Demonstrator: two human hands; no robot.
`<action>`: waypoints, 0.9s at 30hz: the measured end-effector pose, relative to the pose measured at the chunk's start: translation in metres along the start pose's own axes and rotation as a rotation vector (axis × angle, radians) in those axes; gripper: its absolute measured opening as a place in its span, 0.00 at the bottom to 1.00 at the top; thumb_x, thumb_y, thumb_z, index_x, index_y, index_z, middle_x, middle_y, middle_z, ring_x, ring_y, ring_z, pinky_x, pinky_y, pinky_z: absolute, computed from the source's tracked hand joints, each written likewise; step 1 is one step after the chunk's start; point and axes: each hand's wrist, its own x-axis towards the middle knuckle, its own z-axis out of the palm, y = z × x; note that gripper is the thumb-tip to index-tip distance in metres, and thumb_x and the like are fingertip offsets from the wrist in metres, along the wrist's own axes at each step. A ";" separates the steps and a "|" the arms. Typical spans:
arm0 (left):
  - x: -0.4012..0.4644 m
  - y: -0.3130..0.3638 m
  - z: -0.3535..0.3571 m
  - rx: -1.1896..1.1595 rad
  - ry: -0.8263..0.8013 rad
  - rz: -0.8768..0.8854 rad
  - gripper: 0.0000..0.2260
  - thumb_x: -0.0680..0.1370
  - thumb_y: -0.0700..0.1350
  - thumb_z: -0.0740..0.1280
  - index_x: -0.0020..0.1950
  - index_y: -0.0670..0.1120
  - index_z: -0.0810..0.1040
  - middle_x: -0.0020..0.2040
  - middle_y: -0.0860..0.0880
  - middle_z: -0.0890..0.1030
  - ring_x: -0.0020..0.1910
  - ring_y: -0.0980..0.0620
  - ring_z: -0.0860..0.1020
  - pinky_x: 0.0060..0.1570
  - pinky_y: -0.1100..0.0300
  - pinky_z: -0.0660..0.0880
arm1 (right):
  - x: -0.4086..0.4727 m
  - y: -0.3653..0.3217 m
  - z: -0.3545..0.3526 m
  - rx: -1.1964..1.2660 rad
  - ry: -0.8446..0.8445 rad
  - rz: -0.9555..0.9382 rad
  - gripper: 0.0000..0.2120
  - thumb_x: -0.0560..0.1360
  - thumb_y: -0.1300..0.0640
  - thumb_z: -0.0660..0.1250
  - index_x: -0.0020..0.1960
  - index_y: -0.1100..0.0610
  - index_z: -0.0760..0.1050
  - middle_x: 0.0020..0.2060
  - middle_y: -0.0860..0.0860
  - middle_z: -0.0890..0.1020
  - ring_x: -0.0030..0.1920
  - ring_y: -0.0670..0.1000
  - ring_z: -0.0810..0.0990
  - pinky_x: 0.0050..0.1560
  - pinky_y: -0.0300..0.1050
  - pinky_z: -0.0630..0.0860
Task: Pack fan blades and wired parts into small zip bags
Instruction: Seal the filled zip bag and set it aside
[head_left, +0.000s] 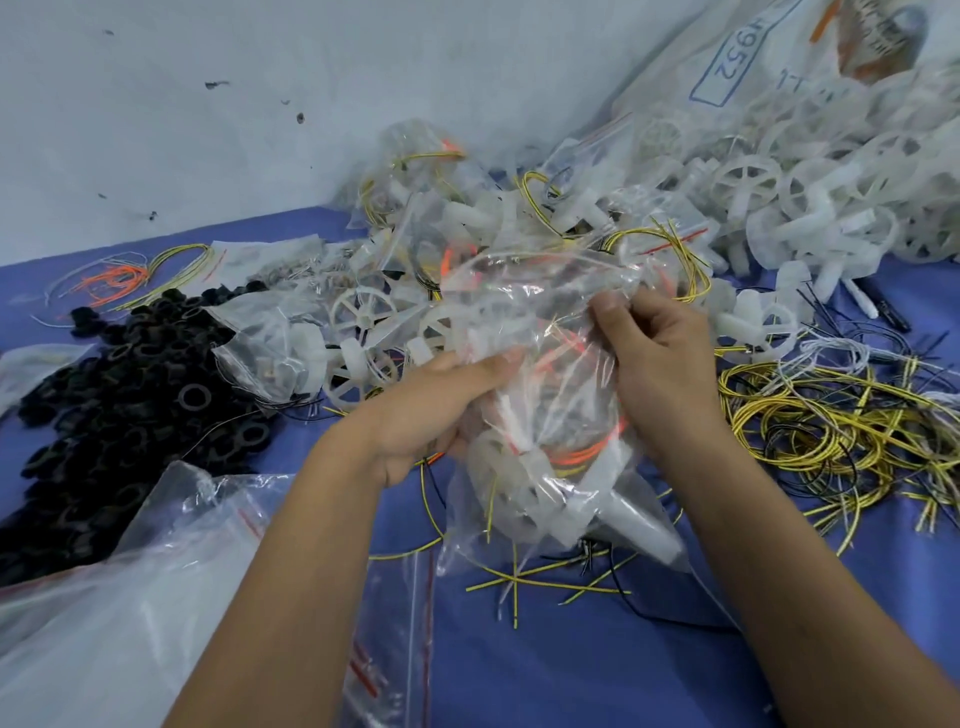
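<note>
The zip bag (545, 364) is thin, glossy, crinkled clear plastic. The fan blades (810, 208) look translucent white, matt plastic. The rings (130, 374) are dull black. The tabletop (545, 665) wears smooth blue cloth.

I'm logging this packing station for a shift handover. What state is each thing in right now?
zip bag: held up by both hands, holding white fan parts and wires
left hand: grips the bag's left side
right hand: pinches the bag near its top
black rings: loose heap on the table
yellow wires: loose tangle on the table
packed bags: piled behind
</note>
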 end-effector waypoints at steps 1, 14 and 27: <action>0.000 -0.001 0.001 -0.037 -0.041 -0.014 0.17 0.73 0.62 0.73 0.51 0.49 0.82 0.40 0.50 0.85 0.33 0.54 0.81 0.33 0.61 0.78 | 0.001 0.001 0.000 -0.035 -0.003 -0.005 0.17 0.82 0.55 0.67 0.36 0.60 0.75 0.28 0.46 0.73 0.31 0.43 0.69 0.32 0.40 0.67; 0.000 -0.001 -0.010 -0.280 -0.195 0.167 0.08 0.74 0.43 0.68 0.47 0.46 0.88 0.40 0.45 0.86 0.33 0.49 0.84 0.28 0.56 0.81 | 0.001 0.001 -0.002 0.053 -0.049 0.119 0.04 0.80 0.61 0.68 0.52 0.58 0.82 0.37 0.49 0.87 0.38 0.46 0.84 0.42 0.45 0.80; 0.011 -0.001 -0.020 -0.282 0.313 0.329 0.04 0.77 0.40 0.72 0.43 0.44 0.82 0.33 0.50 0.81 0.28 0.57 0.77 0.27 0.66 0.73 | 0.001 -0.001 -0.006 0.135 -0.152 0.186 0.10 0.80 0.58 0.70 0.42 0.62 0.78 0.29 0.53 0.83 0.24 0.46 0.68 0.24 0.34 0.65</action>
